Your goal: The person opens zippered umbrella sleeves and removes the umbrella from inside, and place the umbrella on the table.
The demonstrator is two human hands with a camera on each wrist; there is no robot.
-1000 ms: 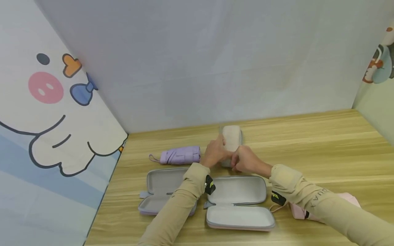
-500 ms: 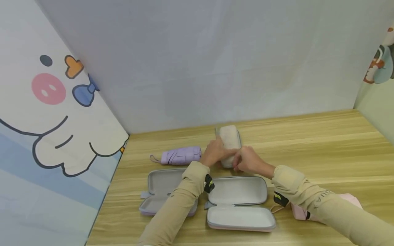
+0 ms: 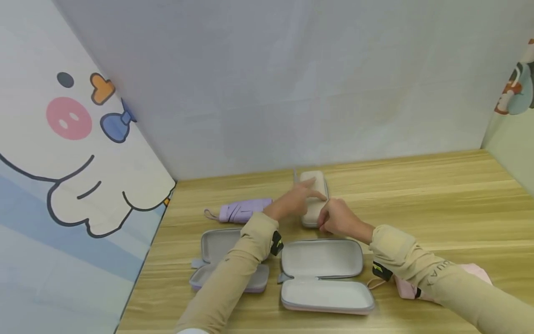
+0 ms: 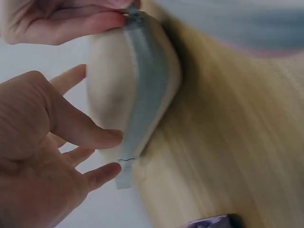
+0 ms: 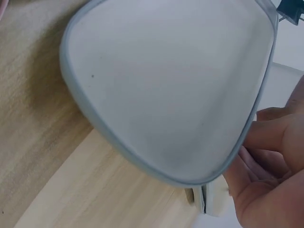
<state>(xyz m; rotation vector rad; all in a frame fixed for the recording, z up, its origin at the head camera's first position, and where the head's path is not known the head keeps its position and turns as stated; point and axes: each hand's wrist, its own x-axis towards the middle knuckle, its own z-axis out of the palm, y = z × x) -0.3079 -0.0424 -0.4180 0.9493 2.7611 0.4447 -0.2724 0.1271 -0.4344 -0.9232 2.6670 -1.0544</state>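
Observation:
A cream zip case (image 3: pixel 311 216) with a grey zipper band lies at the back middle of the table. My left hand (image 3: pixel 294 202) lies over it with fingers spread; in the left wrist view its thumb (image 4: pixel 102 137) is beside the grey zipper band (image 4: pixel 149 80). At the case's near right corner, my right hand (image 3: pixel 341 219) pinches the small zipper pull (image 4: pixel 131 10), mostly hidden by the fingertips. Whether the case's zipper is partly undone, I cannot tell. In the right wrist view, an open case's lid largely blocks the right hand (image 5: pixel 266 156).
Left of the cream case lies a folded purple umbrella (image 3: pixel 245 211). Two unzipped cases lie open nearer me: a purple one (image 3: pixel 214 245) and a pink one (image 3: pixel 321 260), both grey-lined. A pink fabric item (image 3: pixel 404 287) with a cord sits beneath the right forearm.
My left hand has loosened from the case's side, its fingers now spread over the top. The case has turned and settled slightly. The right hand has shifted a little rightward, still pinching.

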